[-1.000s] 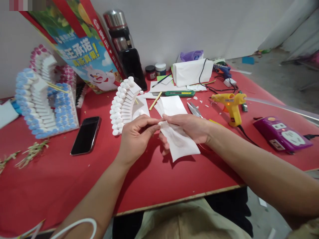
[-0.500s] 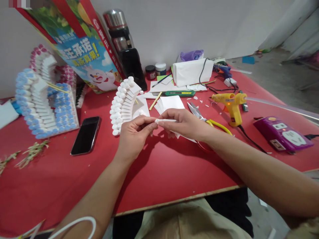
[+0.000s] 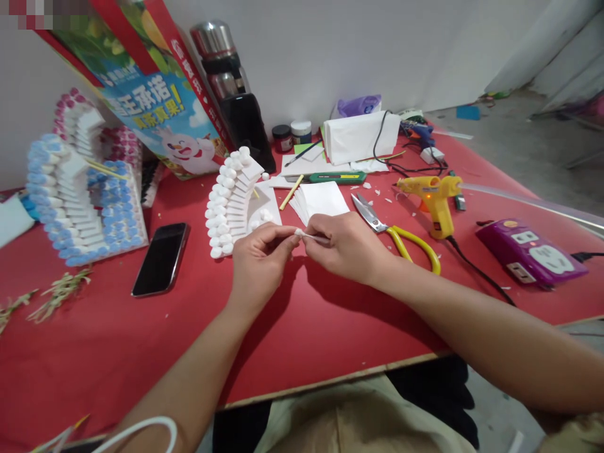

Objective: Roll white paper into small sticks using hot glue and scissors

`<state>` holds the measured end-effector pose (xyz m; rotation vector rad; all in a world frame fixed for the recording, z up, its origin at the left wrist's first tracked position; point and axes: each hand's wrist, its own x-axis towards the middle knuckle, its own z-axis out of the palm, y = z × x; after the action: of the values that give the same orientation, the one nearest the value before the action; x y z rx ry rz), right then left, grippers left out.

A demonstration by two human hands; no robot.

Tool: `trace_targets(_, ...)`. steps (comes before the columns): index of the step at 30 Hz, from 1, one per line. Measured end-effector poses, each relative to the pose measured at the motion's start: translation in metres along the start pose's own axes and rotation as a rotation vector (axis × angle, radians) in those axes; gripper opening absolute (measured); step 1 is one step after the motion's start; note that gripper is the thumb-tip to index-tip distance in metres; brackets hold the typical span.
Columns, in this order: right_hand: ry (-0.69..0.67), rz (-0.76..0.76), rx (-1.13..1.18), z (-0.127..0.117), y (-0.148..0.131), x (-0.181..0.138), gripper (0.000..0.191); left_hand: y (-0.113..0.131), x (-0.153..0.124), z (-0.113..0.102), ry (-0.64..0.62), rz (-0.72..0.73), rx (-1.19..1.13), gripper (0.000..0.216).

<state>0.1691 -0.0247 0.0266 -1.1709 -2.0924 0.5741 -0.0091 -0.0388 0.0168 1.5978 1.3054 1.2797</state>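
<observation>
Just above the red table, my left hand (image 3: 258, 263) pinches a small white puffy piece (image 3: 299, 232) between thumb and fingertips. Close on its right, my right hand (image 3: 348, 246) is closed around a thin white strip (image 3: 318, 239) whose end meets that piece. My fingers partly cover both. Behind my left hand stands a curved white model (image 3: 231, 200), edged with white puffs and stepped inside. A few loose white puffs (image 3: 265, 217) lie beside it. White paper sheets (image 3: 325, 198) are spread behind my right hand.
Yellow-handled scissors (image 3: 396, 234), a yellow glue gun (image 3: 434, 200) and a purple power strip (image 3: 533, 251) lie to the right. A green cutter (image 3: 337, 178) is behind the paper. On the left are a phone (image 3: 160, 259) and a blue-and-white model (image 3: 85, 201).
My right hand's fingers have curled in around the strip, having been more stretched out along it. The left hand keeps its pinch. Nearly all of the scissors' handles now show.
</observation>
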Motion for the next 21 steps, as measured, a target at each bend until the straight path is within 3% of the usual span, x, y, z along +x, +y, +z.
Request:
trace_targets(10, -0.026, 0.102, 0.194, 0.0016, -0.0035, -0.001, 0.026, -0.0008, -0.0076, 0.0036, 0.092, 0.561, 0.441, 0.015)
trace_targets(13, -0.017, 0.125, 0.245, -0.0007, -0.0039, 0.0005, 0.025, -0.0026, -0.009, 0.0037, 0.076, 0.647, 0.476, 0.019)
trace_targets(16, 0.013, 0.099, 0.237, -0.0047, -0.0026, 0.0016, 0.021, -0.0013, -0.0081, 0.0022, 0.029, 0.521, 0.32, 0.019)
trace_targets(21, 0.03, -0.06, 0.158, -0.0072, 0.0019, 0.0015, 0.018, -0.0001, -0.0005, -0.0027, -0.114, 0.049, -0.14, 0.012)
